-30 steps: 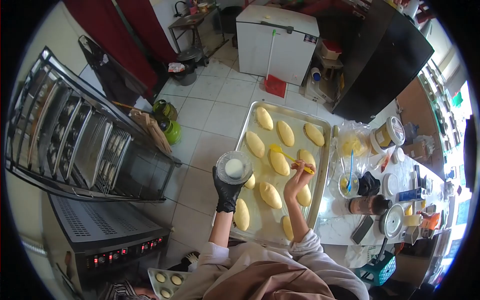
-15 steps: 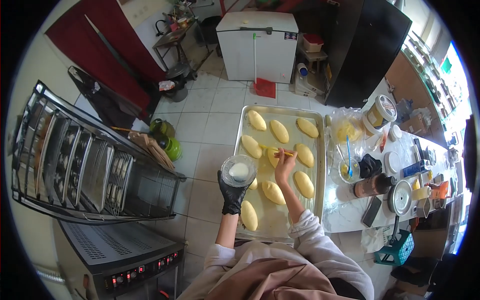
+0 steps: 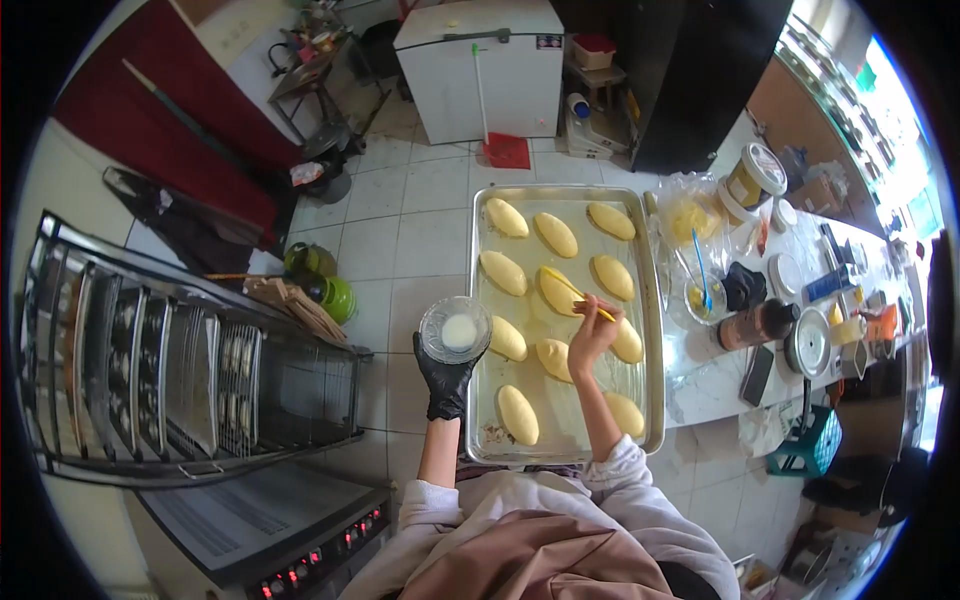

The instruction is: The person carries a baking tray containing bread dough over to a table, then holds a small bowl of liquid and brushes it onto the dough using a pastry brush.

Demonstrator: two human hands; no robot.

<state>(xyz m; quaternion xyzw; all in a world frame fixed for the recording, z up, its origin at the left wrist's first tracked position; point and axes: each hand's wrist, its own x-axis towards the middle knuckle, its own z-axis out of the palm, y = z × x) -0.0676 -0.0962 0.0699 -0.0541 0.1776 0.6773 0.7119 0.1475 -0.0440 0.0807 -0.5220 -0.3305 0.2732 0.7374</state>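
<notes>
My left hand [image 3: 445,379], in a black glove, holds a clear glass bowl [image 3: 456,330] with a white liquid in it, beside the left edge of the tray. My bare right hand [image 3: 594,338] is closed round the handle of a yellow brush [image 3: 577,289]. The brush's head lies over an oval dough piece [image 3: 556,291] near the middle of the metal tray [image 3: 653,300]. Several other pale yellow dough pieces lie in rows on the tray, one of them [image 3: 518,415] near its lower left corner. My right forearm partly covers the lower right ones.
Right of the tray, a marble counter [image 3: 690,375] bears a brown bottle [image 3: 757,327], a phone [image 3: 757,376], a pan [image 3: 807,343] and a small bowl with a blue utensil [image 3: 700,262]. A tray rack [image 3: 200,370] stands left, above an oven [image 3: 270,520]. A white freezer [image 3: 480,80] is ahead.
The camera view has shifted, moving the tray and counter in the picture. The brush has stayed around the middle dough piece, its angle changing. Both hands keep their holds.
</notes>
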